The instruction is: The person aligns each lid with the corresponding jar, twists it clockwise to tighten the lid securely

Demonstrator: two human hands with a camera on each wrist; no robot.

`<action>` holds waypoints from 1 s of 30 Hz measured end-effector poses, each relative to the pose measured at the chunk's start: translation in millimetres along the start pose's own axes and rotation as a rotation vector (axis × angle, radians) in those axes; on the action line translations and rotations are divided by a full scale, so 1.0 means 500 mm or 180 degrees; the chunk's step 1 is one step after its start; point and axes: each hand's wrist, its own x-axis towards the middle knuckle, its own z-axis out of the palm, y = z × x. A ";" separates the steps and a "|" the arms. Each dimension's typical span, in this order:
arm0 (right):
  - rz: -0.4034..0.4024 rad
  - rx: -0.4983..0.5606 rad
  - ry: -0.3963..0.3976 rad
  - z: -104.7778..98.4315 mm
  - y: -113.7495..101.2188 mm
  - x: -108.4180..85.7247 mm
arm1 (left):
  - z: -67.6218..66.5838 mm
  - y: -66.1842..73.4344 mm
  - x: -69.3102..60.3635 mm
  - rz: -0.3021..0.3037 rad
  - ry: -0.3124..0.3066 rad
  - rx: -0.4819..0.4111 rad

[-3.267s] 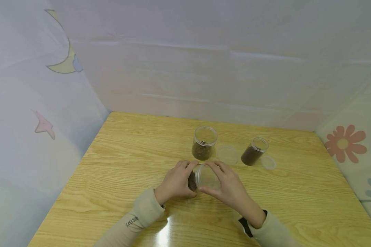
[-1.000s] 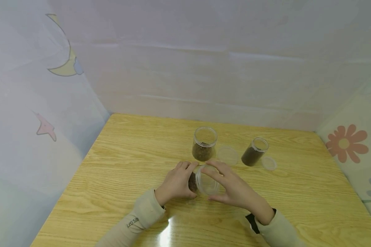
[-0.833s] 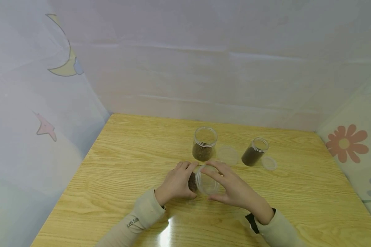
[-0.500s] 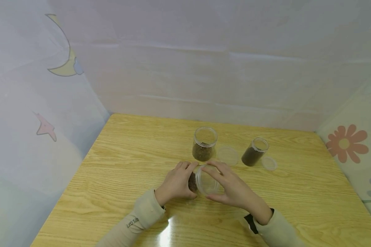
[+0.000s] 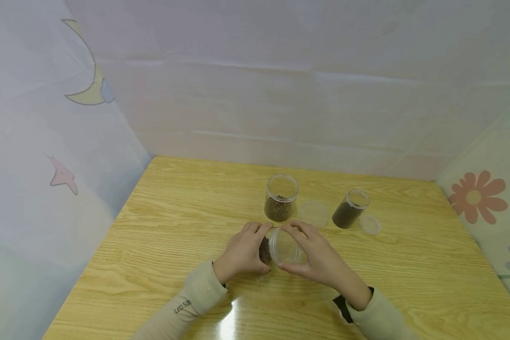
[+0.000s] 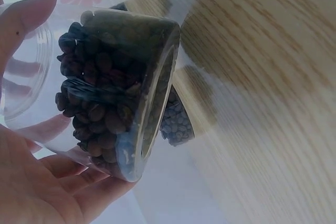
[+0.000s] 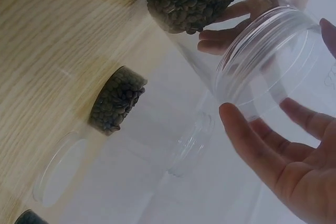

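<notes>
My left hand grips a clear jar partly filled with dark beans. The jar is tilted over, its mouth turned to the right in the head view. My right hand curls its fingers and thumb round a clear ridged screw lid at the jar's mouth. One fingertip touches the lid's edge in the right wrist view. Because both are transparent, how tightly the lid sits is hard to tell. The left palm hides part of the jar's base in the head view.
Just behind the hands stands an uncovered wide jar, partly filled with dark pieces. A narrower jar with dark contents is farther right. Two clear lids, a larger one and a smaller one, lie flat on the wooden table.
My right fingers and thumb have moved back round the lid's edge, after standing more spread and farther right a second ago. The left hand and its jar have stayed almost still.
</notes>
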 end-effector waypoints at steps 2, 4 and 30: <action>0.0112 -0.0020 0.0015 0.000 -0.003 0.000 | 0.000 0.001 0.000 -0.0008 -0.0004 -0.0009; 0.0200 -0.0012 0.0053 0.002 -0.006 0.000 | 0.000 0.001 0.000 -0.0012 -0.0007 -0.0014; -0.0390 -0.0083 0.0084 0.009 0.007 -0.001 | 0.001 0.000 -0.001 0.0017 0.0007 0.0019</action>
